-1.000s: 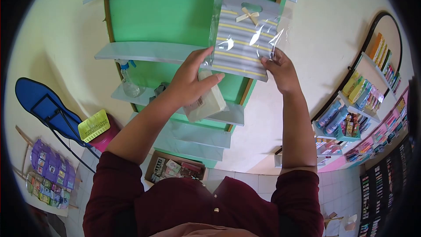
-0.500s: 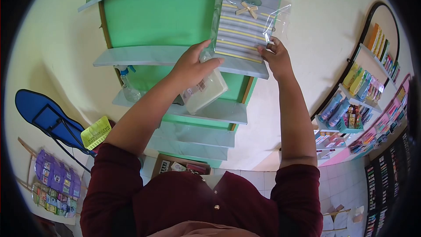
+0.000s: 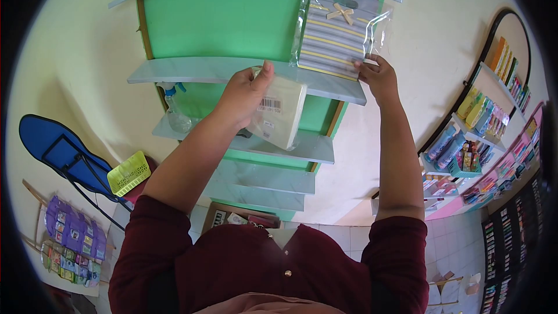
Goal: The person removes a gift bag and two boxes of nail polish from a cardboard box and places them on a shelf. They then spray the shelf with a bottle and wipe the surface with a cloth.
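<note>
In my left hand (image 3: 247, 94) is a flat cream pack (image 3: 280, 110) in clear wrap, with a barcode label on its face. My thumb lies along its upper left edge, and the pack hangs tilted in front of the shelves. A grey and yellow striped gift bag (image 3: 331, 38) with a beige bow, inside a clear plastic sleeve, stands upright at the right end of a marbled grey shelf (image 3: 192, 71). Its lower right edge is pinched by my right hand (image 3: 378, 78), fingers closed on the sleeve.
A spray bottle (image 3: 176, 113) stands on the shelf below. More shelves step downward to a box of goods (image 3: 232, 215) on the floor. To the left are a blue ironing board (image 3: 49, 139) and a yellow basket (image 3: 129, 173); stocked shelves (image 3: 465, 139) line the right.
My left hand has moved away from the gift bag, turning the cream pack so its barcode faces me. The right hand stays at the bag's lower right edge.
</note>
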`<state>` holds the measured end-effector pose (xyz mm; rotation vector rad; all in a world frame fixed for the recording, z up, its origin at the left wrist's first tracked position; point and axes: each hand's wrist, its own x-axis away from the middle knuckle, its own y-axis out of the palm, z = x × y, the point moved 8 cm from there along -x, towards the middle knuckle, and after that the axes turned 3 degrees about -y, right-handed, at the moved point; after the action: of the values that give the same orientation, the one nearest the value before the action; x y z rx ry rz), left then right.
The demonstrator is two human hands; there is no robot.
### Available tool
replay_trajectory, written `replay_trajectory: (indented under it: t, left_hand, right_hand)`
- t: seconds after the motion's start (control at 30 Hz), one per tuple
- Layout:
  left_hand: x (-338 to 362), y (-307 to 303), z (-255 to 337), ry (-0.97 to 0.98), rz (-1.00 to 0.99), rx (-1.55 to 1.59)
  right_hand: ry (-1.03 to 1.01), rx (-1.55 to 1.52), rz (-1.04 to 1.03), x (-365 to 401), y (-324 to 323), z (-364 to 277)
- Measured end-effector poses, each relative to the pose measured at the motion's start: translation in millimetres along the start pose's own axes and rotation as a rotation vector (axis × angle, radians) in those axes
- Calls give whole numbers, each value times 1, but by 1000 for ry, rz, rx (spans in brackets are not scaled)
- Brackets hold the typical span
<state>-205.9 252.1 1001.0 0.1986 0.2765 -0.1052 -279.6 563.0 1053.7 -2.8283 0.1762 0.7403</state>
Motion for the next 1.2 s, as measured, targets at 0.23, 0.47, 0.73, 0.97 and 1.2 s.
replay_trajectory:
  t: [0.23,0.47,0.73,0.97,1.2]
  left_hand:
    - [28,16,-12,8,-266,-4]
    - [42,18,-14,61,-259,-407]
    - [58,20,-45,114,-338,-318]
    - [104,15,-150,-556,-377,-197]
    - [143,-13,-176,-747,-862,-383]
  right_hand:
    - [-22,-199,-45,-10,-3,21]
    - [-34,-141,-9,-8,-2,16]
    - [4,-129,51,-1,-4,14]
    - [104,-229,19,-1,-2,24]
    - [-15,-71,-47,-8,1,23]
